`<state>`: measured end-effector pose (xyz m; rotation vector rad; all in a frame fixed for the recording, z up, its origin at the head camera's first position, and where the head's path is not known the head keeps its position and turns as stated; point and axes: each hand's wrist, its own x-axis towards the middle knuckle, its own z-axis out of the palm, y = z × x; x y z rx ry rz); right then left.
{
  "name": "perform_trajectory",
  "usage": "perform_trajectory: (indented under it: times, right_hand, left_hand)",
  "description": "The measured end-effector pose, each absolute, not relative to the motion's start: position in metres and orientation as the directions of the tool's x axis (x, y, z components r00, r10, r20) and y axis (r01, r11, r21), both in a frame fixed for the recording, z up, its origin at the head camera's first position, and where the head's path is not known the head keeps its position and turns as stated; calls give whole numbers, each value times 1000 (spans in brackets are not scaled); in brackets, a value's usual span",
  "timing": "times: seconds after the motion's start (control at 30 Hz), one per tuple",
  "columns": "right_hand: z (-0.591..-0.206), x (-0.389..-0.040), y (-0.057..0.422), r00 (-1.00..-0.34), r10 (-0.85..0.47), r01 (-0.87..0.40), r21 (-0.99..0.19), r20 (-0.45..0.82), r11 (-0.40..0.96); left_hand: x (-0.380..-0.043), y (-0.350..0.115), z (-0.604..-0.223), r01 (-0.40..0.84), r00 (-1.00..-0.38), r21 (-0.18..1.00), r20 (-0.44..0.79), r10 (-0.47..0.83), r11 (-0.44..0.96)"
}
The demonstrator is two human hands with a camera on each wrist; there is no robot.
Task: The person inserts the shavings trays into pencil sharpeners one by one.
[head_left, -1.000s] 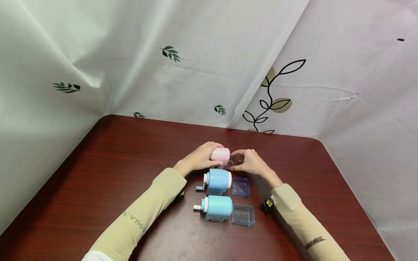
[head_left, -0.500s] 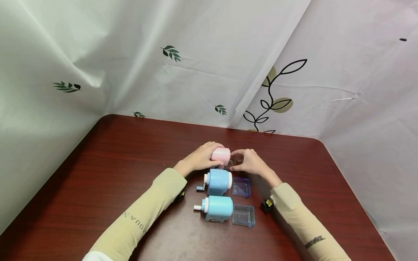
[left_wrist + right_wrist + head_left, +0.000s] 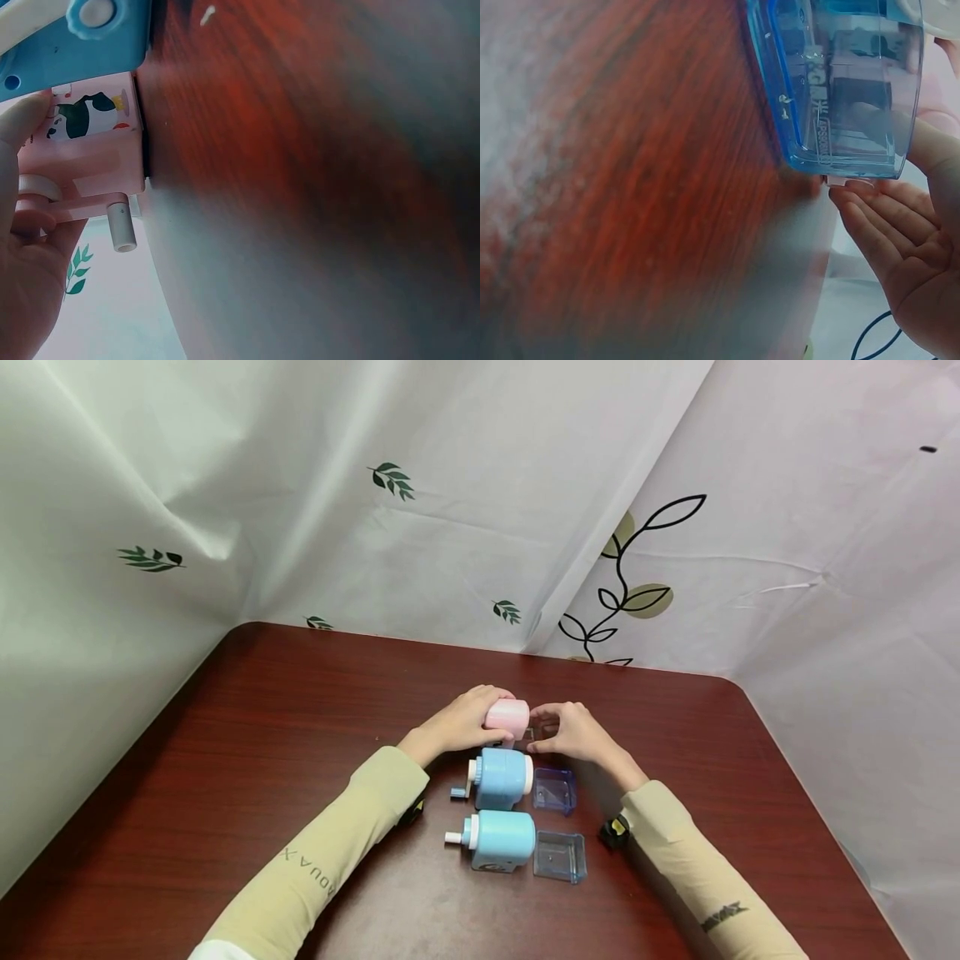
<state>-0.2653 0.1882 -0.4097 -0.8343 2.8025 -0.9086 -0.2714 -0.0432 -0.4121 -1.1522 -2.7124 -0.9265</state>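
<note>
In the head view my left hand (image 3: 467,724) grips a pink pencil sharpener (image 3: 507,717) from its left side, thumb toward the near side. The left wrist view shows the sharpener's crank handle (image 3: 121,225) and a cartoon picture on its side. My right hand (image 3: 577,733) pinches a small clear shavings drawer (image 3: 529,736) just right of the pink sharpener, between thumb and fingers. From the right wrist, a blue see-through drawer (image 3: 840,161) blocks most of that grip, though the fingers (image 3: 889,225) show beyond it. Whether the clear drawer sits partly inside the sharpener is hidden.
Nearer on the dark red table (image 3: 315,718) stand a blue pencil sharpener (image 3: 501,777) and a turquoise pencil sharpener (image 3: 504,833). Right of them lie a violet-blue drawer (image 3: 554,790) and a grey-blue drawer (image 3: 559,856). White curtain (image 3: 450,527) hangs behind the table.
</note>
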Motion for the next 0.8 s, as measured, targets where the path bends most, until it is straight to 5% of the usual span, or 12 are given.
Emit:
perform_trajectory:
  times: [0.8]
  right_hand:
    - [-410,-268,184,-836,-537,-498,-569,113,654]
  left_hand:
    - [-273,-42,-414,685,-710,489,285,643,540]
